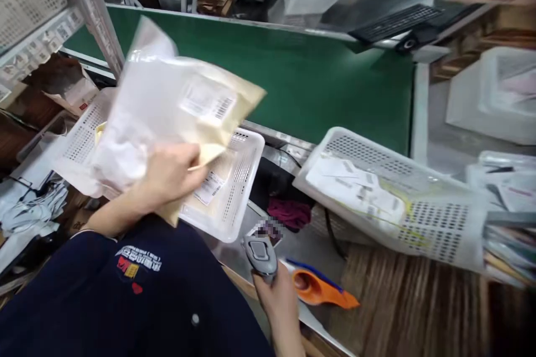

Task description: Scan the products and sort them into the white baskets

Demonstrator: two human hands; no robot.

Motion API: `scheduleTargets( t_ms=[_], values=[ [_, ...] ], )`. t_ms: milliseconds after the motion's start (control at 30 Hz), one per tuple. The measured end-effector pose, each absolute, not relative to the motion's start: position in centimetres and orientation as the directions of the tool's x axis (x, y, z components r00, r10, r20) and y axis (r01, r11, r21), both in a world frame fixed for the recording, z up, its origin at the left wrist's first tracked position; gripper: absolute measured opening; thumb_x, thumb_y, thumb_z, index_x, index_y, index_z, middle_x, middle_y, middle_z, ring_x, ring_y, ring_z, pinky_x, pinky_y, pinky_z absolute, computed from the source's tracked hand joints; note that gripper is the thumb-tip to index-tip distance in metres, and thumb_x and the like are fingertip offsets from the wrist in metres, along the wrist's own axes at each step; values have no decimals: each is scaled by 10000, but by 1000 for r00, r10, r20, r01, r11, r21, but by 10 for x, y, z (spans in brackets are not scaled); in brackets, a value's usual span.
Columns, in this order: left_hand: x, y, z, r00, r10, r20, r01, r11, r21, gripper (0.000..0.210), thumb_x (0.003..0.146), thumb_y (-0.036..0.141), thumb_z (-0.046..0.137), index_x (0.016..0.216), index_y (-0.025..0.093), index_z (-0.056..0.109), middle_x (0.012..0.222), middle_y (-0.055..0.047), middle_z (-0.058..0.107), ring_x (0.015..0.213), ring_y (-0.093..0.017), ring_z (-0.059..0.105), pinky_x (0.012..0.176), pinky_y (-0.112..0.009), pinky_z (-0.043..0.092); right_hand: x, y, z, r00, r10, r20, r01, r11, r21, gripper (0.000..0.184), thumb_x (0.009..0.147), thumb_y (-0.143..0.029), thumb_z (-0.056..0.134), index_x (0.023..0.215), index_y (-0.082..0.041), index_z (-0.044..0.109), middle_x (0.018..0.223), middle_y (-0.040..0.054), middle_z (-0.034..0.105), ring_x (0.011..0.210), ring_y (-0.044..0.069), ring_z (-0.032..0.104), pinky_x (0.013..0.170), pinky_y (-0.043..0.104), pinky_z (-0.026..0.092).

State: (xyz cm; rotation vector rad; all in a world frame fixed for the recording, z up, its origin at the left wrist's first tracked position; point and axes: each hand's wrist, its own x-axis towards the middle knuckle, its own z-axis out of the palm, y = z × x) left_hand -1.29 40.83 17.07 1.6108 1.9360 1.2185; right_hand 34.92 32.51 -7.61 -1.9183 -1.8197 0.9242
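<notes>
My left hand [171, 175] is closed on a cream mailing envelope [234, 86] that carries a white barcode label. A translucent plastic bag [146, 83] is bunched against the envelope in the same grip; whether one wraps the other I cannot tell. Both are raised over a white perforated basket [248, 178] holding a labelled packet [208, 187]. Low in the middle, my right hand [276, 290] is wrapped around a grey handheld barcode scanner [260, 256]. Past the scanner's head lies a small blurred, pixelated card [270, 230].
A green conveyor belt [293, 78] runs behind the baskets. To the right stands another white basket [439, 223] with white packets. An orange tool [320, 287] lies beside my right hand, near stacked brown cardboard [402, 307]. A metal rack [94, 17] rises at left.
</notes>
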Motion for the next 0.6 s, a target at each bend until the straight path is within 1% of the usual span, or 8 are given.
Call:
scheduleTargets(
  t_ms=[67,100,200,300,400,467,533,600],
  values=[
    [26,441,109,-270,954,131,510,27,860,282,750,109,975,710,160,700,635,7,522,818,-243,709,948,-393,541,353,329,-67,11,982,-191,735,-137,-664,468,704,-610,541,1025,-275,599,1059,209,760,1084,481,743,957,623,619],
    [43,452,78,-196,980,22,520,85,850,221,796,120,962,790,144,743,667,-17,565,887,-296,749,984,-431,553,354,330,-63,26,983,-181,732,-142,-667,468,704,-618,553,1017,-273,599,1058,211,754,1074,475,736,949,613,613],
    [69,457,6,-33,975,-222,587,198,785,291,837,217,983,1038,96,811,905,-142,753,1011,-383,795,960,-448,616,350,331,-51,85,983,-162,711,-174,-681,449,720,-620,557,999,-270,589,1050,186,735,1042,431,722,928,563,600],
    [51,443,-26,5,979,-206,633,157,758,430,885,244,958,1265,119,800,1322,-227,783,1283,-410,748,1136,-496,599,342,345,-35,92,977,-194,695,-203,-690,453,769,-661,588,980,-260,596,1014,152,715,1020,403,720,928,536,586],
    [12,452,-32,-63,987,-150,687,153,710,561,1007,282,855,1514,119,678,1678,-250,586,1610,-427,507,1381,-583,369,332,382,-7,28,978,-205,707,-165,-688,532,760,-682,652,1032,-224,657,1069,153,703,1110,410,711,973,508,558],
    [-9,472,-35,-142,978,-154,703,209,680,649,1075,351,790,1616,66,571,1735,-289,508,1652,-431,445,1387,-576,331,321,417,17,-65,978,-200,767,-79,-636,510,814,-610,631,1124,-207,680,1141,165,705,1156,402,700,962,471,539],
    [-20,494,-42,-221,956,-192,697,293,654,757,1103,432,758,1645,-20,486,1703,-361,504,1608,-442,492,1322,-536,392,307,453,45,-177,955,-236,850,28,-525,431,905,-510,607,1189,-195,681,1223,180,713,1189,394,702,930,436,524],
    [-24,513,-50,-273,932,-238,687,362,631,848,1071,502,794,1607,-75,480,1637,-417,535,1541,-468,555,1237,-517,450,289,485,72,-243,917,-317,918,112,-380,375,979,-432,622,1243,-173,683,1295,195,723,1233,400,708,914,413,509]
  ],
)
